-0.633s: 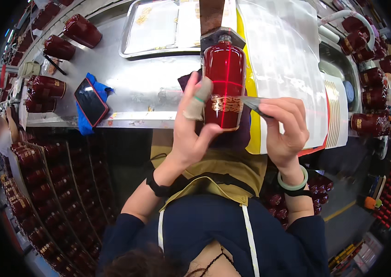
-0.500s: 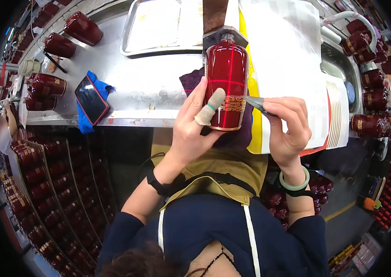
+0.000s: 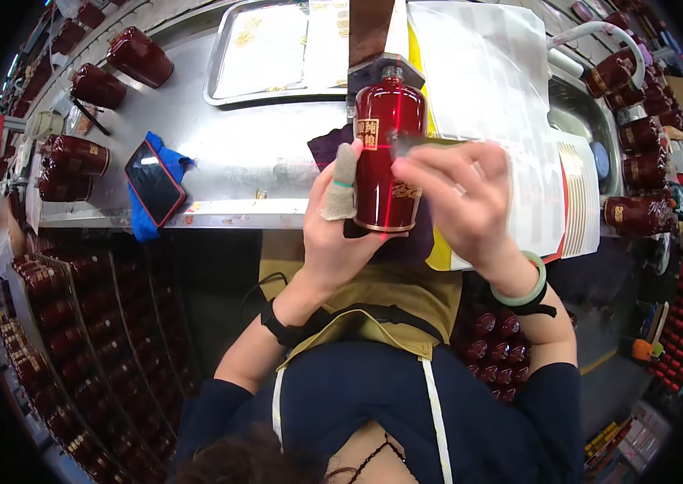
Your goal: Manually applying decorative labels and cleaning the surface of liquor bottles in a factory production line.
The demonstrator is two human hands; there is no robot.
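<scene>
A glossy dark red glass bottle (image 3: 386,177) lies with its clear neck away from me, under thin red light lines. My left hand (image 3: 337,234) grips its left side and base, a cloth finger cover (image 3: 341,184) on one finger. A small gold label (image 3: 367,134) shows at the bottle's upper left, and a gold pattern low on its right side. Over the right side of the bottle, my right hand (image 3: 470,198) is closed on grey tweezers (image 3: 438,143), blurred by motion. I cannot make out their tips.
A metal tray (image 3: 214,89) with white sheets bearing gold pieces stands at the back. A phone (image 3: 154,182) rests on a blue cloth (image 3: 145,219) to the left. More red bottles (image 3: 140,58) stand at both sides. White sheets (image 3: 487,105) lie right, before a sink (image 3: 575,105).
The bottle has been turned, bringing a gold label into view and moving the gold pattern rightward. My right hand has moved up and left over the bottle; my left covered finger has shifted to its edge.
</scene>
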